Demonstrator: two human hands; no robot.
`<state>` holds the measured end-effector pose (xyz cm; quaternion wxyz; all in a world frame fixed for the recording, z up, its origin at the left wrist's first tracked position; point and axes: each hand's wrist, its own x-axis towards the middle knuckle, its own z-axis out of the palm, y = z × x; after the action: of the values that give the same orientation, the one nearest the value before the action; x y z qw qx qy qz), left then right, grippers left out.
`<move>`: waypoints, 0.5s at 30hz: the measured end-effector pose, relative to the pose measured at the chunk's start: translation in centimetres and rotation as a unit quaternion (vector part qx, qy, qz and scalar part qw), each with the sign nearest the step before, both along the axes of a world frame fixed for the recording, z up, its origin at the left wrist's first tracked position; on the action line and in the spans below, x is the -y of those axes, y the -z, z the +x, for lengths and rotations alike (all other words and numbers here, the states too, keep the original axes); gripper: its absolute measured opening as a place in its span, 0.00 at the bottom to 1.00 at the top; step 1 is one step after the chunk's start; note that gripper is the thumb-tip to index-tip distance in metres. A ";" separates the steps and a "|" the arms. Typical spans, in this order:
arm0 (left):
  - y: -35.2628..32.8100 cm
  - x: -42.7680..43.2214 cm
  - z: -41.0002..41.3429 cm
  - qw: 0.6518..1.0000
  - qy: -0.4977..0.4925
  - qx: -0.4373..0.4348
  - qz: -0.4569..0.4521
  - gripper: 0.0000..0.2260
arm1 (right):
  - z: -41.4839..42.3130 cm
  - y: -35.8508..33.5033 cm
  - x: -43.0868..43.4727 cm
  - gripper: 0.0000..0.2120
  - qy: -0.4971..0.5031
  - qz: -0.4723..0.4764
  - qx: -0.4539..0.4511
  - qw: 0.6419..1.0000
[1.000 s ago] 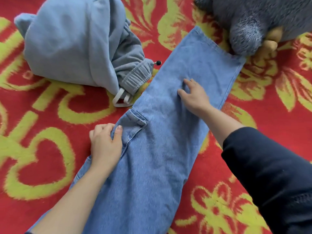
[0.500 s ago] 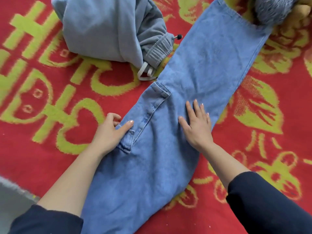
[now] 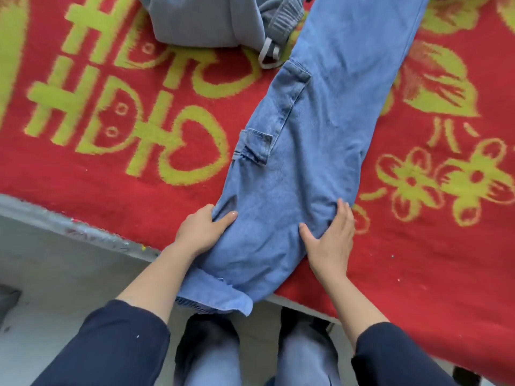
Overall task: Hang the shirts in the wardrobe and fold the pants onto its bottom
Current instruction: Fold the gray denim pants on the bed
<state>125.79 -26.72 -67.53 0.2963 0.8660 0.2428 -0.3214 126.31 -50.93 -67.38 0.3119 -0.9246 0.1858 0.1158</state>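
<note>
Hands (image 3: 267,235) on jeans (image 3: 320,129), grey sweatpants (image 3: 211,20) beside.

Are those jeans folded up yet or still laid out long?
Laid out long: the jeans stretch full length across the red blanket, one end hanging over its edge.

Blue jeans (image 3: 315,140) laid lengthwise on red-and-yellow blanket (image 3: 111,174), left hand (image 3: 202,229) gripping one edge, right hand (image 3: 331,240) flat on the other — grey garment (image 3: 211,20) beyond.

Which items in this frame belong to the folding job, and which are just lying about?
In the job: blue jeans; left hand and right hand, both pressing on them.
Lying about: grey garment; red patterned blanket underneath.
</note>
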 end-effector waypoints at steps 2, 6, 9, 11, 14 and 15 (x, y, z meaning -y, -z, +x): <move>-0.6 -1.7 -1.4 0.998 -0.019 -0.019 -0.060 0.20 | -3.8 0.1 -2.0 0.42 0.116 -0.005 -0.052 0.992; -2.2 -3.3 -4.7 0.976 -0.091 -0.025 -0.194 0.16 | -9.3 1.3 -5.4 0.20 0.138 0.116 -0.116 0.977; -3.8 -2.6 -6.4 0.929 -0.191 -0.107 -0.299 0.20 | -10.3 0.4 -5.8 0.11 0.209 0.273 -0.148 0.927; -4.8 -2.3 -7.3 0.879 -0.233 -0.185 -0.374 0.23 | -10.5 -1.1 -5.1 0.12 0.249 0.388 -0.167 0.872; -5.4 -2.4 -9.3 0.817 -0.250 -0.239 -0.461 0.24 | -11.9 -3.4 -3.1 0.17 0.214 0.474 -0.200 0.830; -5.6 -2.6 -10.2 0.803 -0.251 -0.253 -0.477 0.23 | -12.8 -3.9 -2.4 0.18 0.194 0.477 -0.228 0.826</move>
<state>115.60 -24.15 -61.92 0.6703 0.4119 0.3339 -0.5191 113.53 -48.52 -63.46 0.6784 -0.5530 0.3490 0.3349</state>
